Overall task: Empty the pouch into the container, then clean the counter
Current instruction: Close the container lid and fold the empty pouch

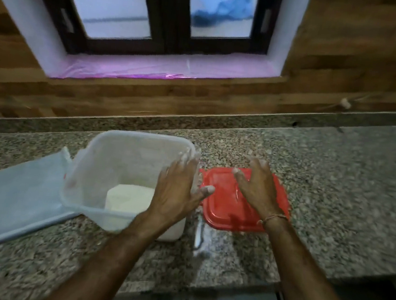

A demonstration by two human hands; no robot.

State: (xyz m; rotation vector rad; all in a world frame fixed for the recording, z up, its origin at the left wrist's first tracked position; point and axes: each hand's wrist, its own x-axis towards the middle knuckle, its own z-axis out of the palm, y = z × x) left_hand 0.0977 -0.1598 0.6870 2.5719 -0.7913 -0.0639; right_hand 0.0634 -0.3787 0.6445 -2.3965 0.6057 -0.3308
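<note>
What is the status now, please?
Both hands open, empty: left hand by the tub, right hand over the red lid. Tub holds white powder, lid off. Pouch flat at left. Nothing in the way.

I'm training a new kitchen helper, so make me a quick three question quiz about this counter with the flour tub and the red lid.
1. True or false: the red lid is fitted on the container.
2. What lies flat on the counter on the far side of the container from the lid?
A. a sponge
B. the pale blue pouch
C. a knife
3. In a few words: what is each hand doing?

Key
1. False; the lid lies on the counter beside the open container, which holds white powder.
2. B.
3. Neither holds anything: the left hand is open over the container's right edge, the right hand open above the lid, both dusted white.
</note>
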